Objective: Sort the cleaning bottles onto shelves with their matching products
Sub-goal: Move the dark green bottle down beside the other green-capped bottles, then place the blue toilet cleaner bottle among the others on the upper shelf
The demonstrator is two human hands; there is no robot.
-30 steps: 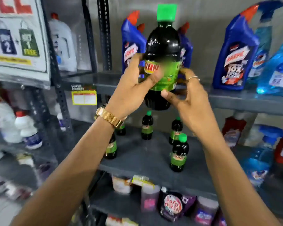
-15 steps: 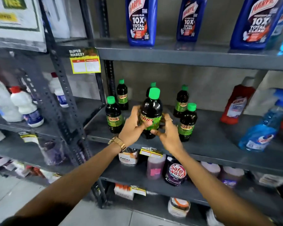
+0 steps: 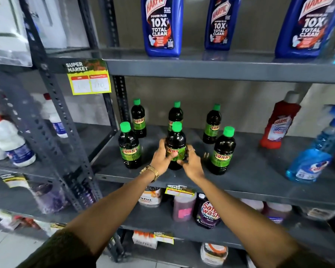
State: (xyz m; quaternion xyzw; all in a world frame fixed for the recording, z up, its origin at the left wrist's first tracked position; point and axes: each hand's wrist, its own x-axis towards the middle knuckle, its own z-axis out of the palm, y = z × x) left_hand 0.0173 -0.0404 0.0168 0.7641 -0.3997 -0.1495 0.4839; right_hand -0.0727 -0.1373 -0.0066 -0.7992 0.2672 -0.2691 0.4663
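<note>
A dark Sunny bottle [image 3: 176,142] with a green cap and green label stands upright on the middle grey shelf [image 3: 249,182], among several matching Sunny bottles. My left hand [image 3: 161,157] wraps its left side, thumb across the label. My right hand [image 3: 191,162] touches its right side, fingers curled against the label. Matching bottles stand at the left [image 3: 129,146], at the right [image 3: 221,151] and three at the back, the middle one [image 3: 175,113] partly hidden behind the held bottle.
Blue Harpic bottles [image 3: 161,26] line the upper shelf. A red Harpic bottle [image 3: 278,122] and a blue spray bottle [image 3: 313,161] stand at the middle shelf's right. White bottles [image 3: 10,140] fill the left rack. A price tag [image 3: 89,78] hangs from the upper shelf edge.
Both hands have brought the Sunny bottle down from in front of the upper shelf to the middle shelf, where it now stands between the other Sunny bottles.
</note>
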